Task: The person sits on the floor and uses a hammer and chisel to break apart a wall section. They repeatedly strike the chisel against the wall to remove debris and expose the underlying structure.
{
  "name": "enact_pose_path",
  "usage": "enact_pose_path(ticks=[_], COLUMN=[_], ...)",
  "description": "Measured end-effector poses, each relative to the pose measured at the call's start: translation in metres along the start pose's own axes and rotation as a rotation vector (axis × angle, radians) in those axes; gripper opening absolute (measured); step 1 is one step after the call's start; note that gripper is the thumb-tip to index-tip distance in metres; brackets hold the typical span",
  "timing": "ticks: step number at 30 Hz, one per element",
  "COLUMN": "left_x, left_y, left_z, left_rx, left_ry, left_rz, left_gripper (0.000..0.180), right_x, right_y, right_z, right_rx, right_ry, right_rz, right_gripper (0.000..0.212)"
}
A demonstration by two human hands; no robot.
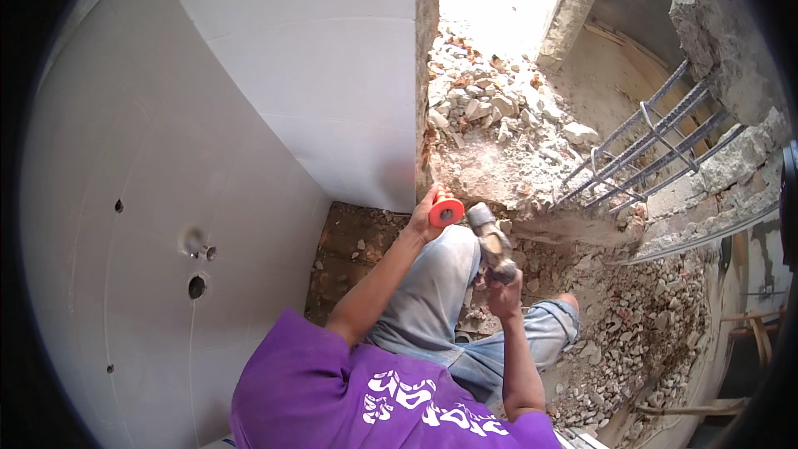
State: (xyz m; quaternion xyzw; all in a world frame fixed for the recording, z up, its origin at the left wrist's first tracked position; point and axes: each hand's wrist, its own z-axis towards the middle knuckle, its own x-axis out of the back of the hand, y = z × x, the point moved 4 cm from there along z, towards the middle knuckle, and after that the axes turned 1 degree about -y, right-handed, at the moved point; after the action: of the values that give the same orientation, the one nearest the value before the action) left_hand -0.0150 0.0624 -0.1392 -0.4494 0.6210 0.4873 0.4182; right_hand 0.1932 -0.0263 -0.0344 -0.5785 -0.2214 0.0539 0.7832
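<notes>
My left hand is wrapped round a chisel with a red-orange round hand guard; its struck end faces up at me. The chisel's blade is hidden below the hand, close to the broken wall edge. In my right hand is a short-handled sledgehammer. Its heavy, worn metal head is just right of the chisel guard, apart from it. Most of the hammer's handle is hidden by the head and my fingers.
A grey panelled wall with several holes and a pipe stub stands at left. Broken masonry rubble lies ahead, and more rubble at right. Bare steel rebar sticks out of broken concrete at upper right.
</notes>
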Motion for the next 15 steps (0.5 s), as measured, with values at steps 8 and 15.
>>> enact_pose_path(ticks=[8, 15], left_x=[-0.008, 0.003], left_y=[-0.011, -0.001], left_z=[0.008, 0.041], left_rx=[-0.007, -0.128], left_ry=[-0.033, 0.003], left_rz=[0.012, -0.04], left_gripper=[0.016, 0.018], right_x=[0.019, 0.061], right_y=[0.01, -0.11], right_z=[-0.018, 0.005], right_rx=[-0.071, 0.669], right_ry=[0.209, 0.351], right_rz=[0.379, 0.631], right_gripper=[0.078, 0.076])
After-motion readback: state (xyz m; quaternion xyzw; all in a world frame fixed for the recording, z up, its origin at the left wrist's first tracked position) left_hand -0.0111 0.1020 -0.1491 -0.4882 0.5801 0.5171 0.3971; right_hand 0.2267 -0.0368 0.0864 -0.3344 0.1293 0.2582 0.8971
